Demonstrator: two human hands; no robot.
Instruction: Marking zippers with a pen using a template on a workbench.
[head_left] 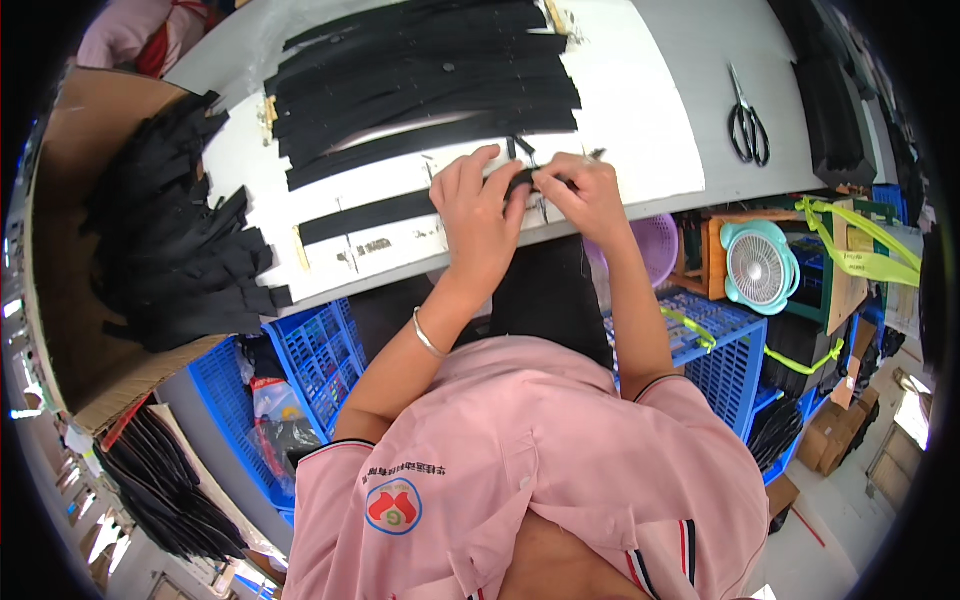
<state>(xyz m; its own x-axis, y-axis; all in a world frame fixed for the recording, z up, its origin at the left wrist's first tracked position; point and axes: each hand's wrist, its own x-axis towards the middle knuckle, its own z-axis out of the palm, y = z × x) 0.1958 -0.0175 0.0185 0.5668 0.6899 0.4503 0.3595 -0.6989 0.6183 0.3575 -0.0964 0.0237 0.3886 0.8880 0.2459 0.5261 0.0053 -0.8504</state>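
A long black fabric strip lies along the near edge of a white board. My left hand rests over the strip's right part, its thumb and index finger closing on it and the other fingers laid over the board. Just to the right, my right hand pinches the strip's end between thumb and bent fingers. The exact end is partly hidden by my fingertips. Farther up the board, many black strips lie side by side in a wide layer.
Black-handled scissors lie on the grey table at right. A cardboard box at left overflows with black strips. Below the table are blue crates, a purple basket and a teal fan. Another person's pink sleeve shows at the upper left.
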